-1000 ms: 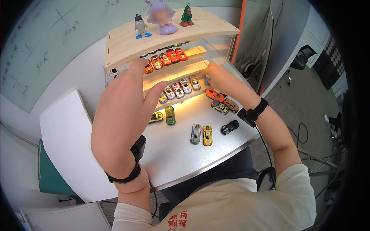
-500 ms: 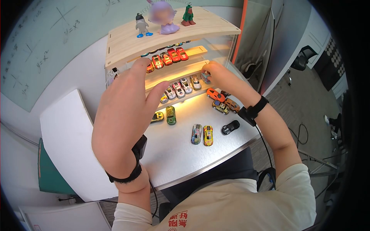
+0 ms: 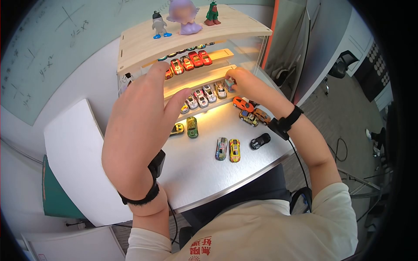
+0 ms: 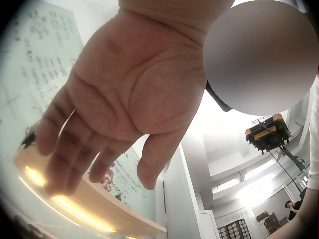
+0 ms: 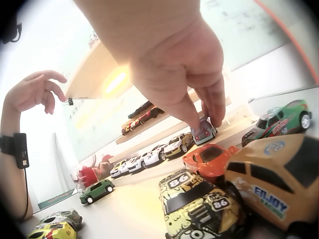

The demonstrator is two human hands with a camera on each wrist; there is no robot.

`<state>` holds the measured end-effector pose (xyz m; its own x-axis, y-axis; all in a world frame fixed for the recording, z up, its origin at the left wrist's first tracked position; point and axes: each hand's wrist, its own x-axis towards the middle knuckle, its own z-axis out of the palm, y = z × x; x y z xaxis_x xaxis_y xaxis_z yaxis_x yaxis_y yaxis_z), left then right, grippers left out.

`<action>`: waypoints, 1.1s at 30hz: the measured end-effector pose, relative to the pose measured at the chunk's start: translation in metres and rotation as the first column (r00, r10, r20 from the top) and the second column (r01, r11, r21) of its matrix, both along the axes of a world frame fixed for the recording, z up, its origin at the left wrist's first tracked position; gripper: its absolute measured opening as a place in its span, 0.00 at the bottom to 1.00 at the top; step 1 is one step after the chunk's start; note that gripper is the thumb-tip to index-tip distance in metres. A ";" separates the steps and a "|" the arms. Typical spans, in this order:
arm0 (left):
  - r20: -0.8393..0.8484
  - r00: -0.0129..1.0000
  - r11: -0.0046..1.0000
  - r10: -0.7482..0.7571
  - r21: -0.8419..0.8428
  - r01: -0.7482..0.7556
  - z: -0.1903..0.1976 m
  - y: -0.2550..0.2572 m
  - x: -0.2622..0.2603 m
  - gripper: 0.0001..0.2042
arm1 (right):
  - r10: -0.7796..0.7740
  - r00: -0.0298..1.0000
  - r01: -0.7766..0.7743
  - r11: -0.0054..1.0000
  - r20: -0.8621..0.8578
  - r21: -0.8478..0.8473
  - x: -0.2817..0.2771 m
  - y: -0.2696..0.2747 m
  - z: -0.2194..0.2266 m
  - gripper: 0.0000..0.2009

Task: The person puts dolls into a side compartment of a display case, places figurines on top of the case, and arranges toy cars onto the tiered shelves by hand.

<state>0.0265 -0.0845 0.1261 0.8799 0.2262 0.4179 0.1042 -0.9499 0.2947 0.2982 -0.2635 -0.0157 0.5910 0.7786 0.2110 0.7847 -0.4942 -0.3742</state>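
My right hand (image 3: 250,87) pinches a small grey-blue toy car (image 3: 229,84) at the right end of the lower shelf, beside a row of white and gold cars (image 3: 209,93). In the right wrist view, the thumb and fingers of the right hand (image 5: 182,74) grip that grey car (image 5: 204,132) from above, next to a gold-and-white car (image 5: 178,145). My left hand (image 3: 137,126) is raised at the left front of the shelf unit, fingers apart and holding nothing. Its palm and relaxed fingers show in the left wrist view, the left hand (image 4: 134,84) touching nothing visible.
Red cars (image 3: 194,59) line the shelf above. Figurines, one a grey penguin (image 3: 160,26), stand on the unit's top (image 3: 235,24). On the metal table (image 3: 196,174) are an orange car (image 3: 242,104), a black car (image 3: 260,141), a yellow car (image 3: 234,150), a green car (image 3: 192,127) and others.
My right hand has shifted slightly left with the grey-blue car, now closer beside the lower-shelf row. The left hand has hardly moved. The head view has tilted slightly.
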 end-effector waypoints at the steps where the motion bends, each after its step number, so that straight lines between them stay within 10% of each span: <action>1: 0.000 1.000 1.000 0.001 -0.001 -0.001 -0.001 0.000 0.000 0.24 | 0.001 1.000 -0.001 1.000 0.000 -0.001 0.001 0.000 -0.001 0.16; 16: -0.054 0.996 0.989 0.072 -0.125 -0.078 0.004 0.006 -0.002 0.24 | -0.035 0.997 0.036 0.999 -0.066 0.015 -0.012 -0.021 0.032 0.15; 28: -0.025 0.995 0.983 0.099 -0.156 -0.102 0.004 0.020 0.003 0.26 | 0.051 0.967 -0.016 0.990 -0.249 0.140 -0.088 -0.148 0.053 0.15; 33: -0.054 0.991 0.968 0.125 -0.214 -0.134 0.007 0.014 0.004 0.26 | -0.173 0.885 0.321 0.900 -0.432 0.295 -0.119 -0.203 0.009 0.16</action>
<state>0.0305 -0.0701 0.1334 0.8519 0.4208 0.3117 0.2382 -0.8415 0.4850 0.1790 -0.4666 -0.0069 0.8439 0.5138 0.1541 0.4093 -0.4312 -0.8040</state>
